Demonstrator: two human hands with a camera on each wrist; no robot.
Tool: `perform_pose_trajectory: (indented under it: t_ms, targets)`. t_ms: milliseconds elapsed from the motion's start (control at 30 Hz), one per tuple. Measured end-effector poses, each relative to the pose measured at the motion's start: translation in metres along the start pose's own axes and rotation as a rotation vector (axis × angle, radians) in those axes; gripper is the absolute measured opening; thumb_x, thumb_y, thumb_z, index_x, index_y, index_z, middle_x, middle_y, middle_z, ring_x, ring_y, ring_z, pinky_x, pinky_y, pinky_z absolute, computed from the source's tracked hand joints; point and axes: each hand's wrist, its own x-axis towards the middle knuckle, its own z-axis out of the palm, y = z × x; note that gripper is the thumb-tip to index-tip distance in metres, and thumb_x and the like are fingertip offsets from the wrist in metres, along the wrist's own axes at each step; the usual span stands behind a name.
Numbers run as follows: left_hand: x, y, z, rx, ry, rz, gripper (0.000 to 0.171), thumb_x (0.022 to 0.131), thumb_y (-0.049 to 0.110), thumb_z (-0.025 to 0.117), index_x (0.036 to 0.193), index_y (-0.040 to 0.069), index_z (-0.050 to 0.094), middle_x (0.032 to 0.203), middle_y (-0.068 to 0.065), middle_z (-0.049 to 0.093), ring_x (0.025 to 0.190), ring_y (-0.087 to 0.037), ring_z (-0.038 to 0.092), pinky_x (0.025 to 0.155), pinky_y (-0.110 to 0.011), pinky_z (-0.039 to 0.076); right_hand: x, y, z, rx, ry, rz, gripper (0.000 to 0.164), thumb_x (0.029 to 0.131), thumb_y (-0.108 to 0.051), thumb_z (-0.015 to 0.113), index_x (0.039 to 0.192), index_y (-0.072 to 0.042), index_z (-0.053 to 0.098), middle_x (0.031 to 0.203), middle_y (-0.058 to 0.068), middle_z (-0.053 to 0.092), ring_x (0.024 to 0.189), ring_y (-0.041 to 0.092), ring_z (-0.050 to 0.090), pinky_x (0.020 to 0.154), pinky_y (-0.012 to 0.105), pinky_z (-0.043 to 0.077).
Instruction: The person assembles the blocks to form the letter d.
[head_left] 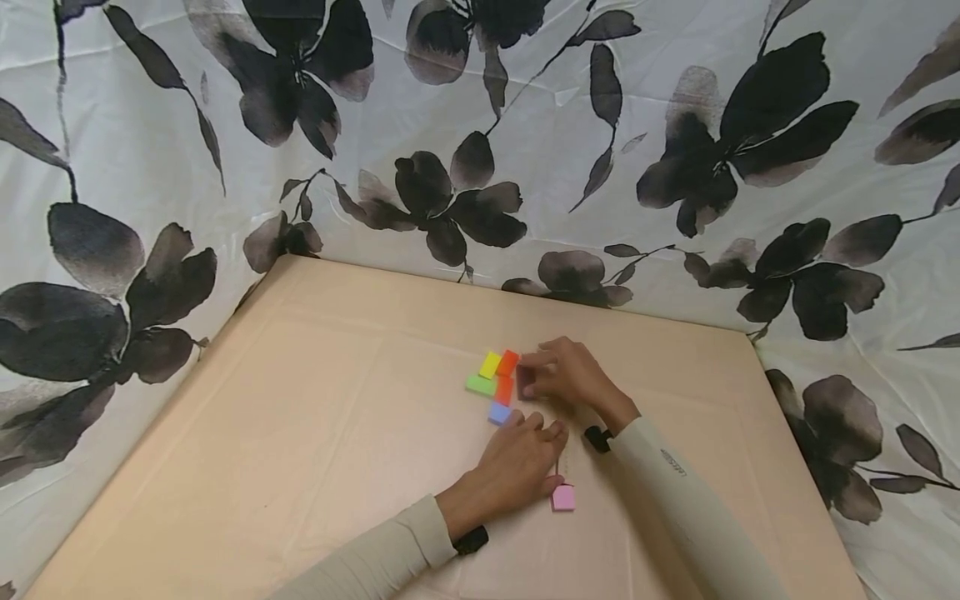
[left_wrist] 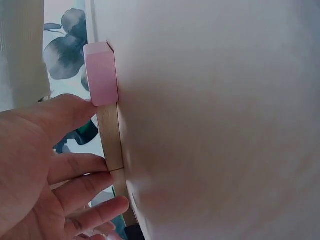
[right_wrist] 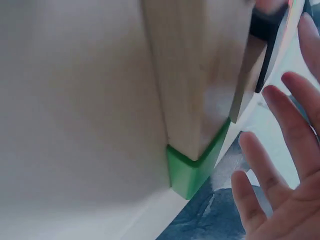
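Pink block at the thumb of the loosely spread left grip, right grip at dark block, hold unclear.

White fabric printed with dark flowers and leaves surrounds the light tan tabletop on three sides.

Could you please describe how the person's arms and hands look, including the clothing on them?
The left hand and right hand are bare, without gloves. Both arms have long, pale beige sleeves: the left sleeve looks plain, while the right sleeve bears a small dark marking, too small to read. A small black object sits at each wrist.
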Motion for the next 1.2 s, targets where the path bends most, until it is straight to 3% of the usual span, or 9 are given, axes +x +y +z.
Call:
perform_pose_trajectory:
  t_ms: [67,200,667,967,1200]
  targets:
    - [-0.001,-0.001,-0.001,0.004,0.002,0.000,0.066,0.095,0.060,0.072,0.148,0.020,0.064,0.140,0.009,0.071,0.103,-0.014,0.057,0.079,-0.028,0.034,-0.003,-0.001,0.001,-0.041,-0.025,-0.056,0.055,0.079,-0.027,0.095,0.131,-0.025,0.077,0.129,-0.001,0.078,0.141,0.036,0.057,0.118,0.061,0.043]
    - [-0.002,-0.002,-0.001,0.009,0.022,0.003,0.066,0.095,0.059,0.073,0.147,0.019,0.065,0.142,0.009,0.070,0.103,-0.014,0.057,0.078,-0.028,0.034,-0.001,-0.001,0.002,-0.053,-0.012,-0.067,0.057,0.079,-0.027,0.095,0.133,-0.023,0.076,0.132,-0.001,0.076,0.142,0.035,0.056,0.119,0.059,0.042]
    - [-0.003,0.001,0.001,0.010,-0.010,0.006,0.068,0.096,0.060,0.070,0.151,0.021,0.062,0.151,0.008,0.064,0.103,-0.013,0.057,0.079,-0.027,0.034,0.026,0.023,-0.009,0.078,0.059,0.054,0.051,0.082,-0.021,0.093,0.130,-0.017,0.077,0.138,0.003,0.073,0.137,0.033,0.059,0.120,0.055,0.041]
    - [-0.004,0.001,0.001,0.033,0.006,0.014,0.066,0.096,0.060,0.070,0.150,0.021,0.063,0.150,0.008,0.065,0.104,-0.013,0.058,0.079,-0.028,0.035,0.028,0.055,-0.025,0.070,0.069,0.118,0.053,0.086,-0.024,0.090,0.137,-0.019,0.073,0.142,0.006,0.070,0.142,0.034,0.058,0.119,0.056,0.042]
    - [-0.004,0.001,0.001,0.040,-0.004,0.013,0.067,0.097,0.061,0.068,0.151,0.021,0.062,0.151,0.008,0.064,0.104,-0.014,0.057,0.078,-0.028,0.034,0.021,0.066,-0.035,0.028,0.085,0.168,0.047,0.093,-0.025,0.084,0.138,-0.022,0.073,0.147,0.011,0.066,0.144,0.039,0.055,0.117,0.060,0.043]
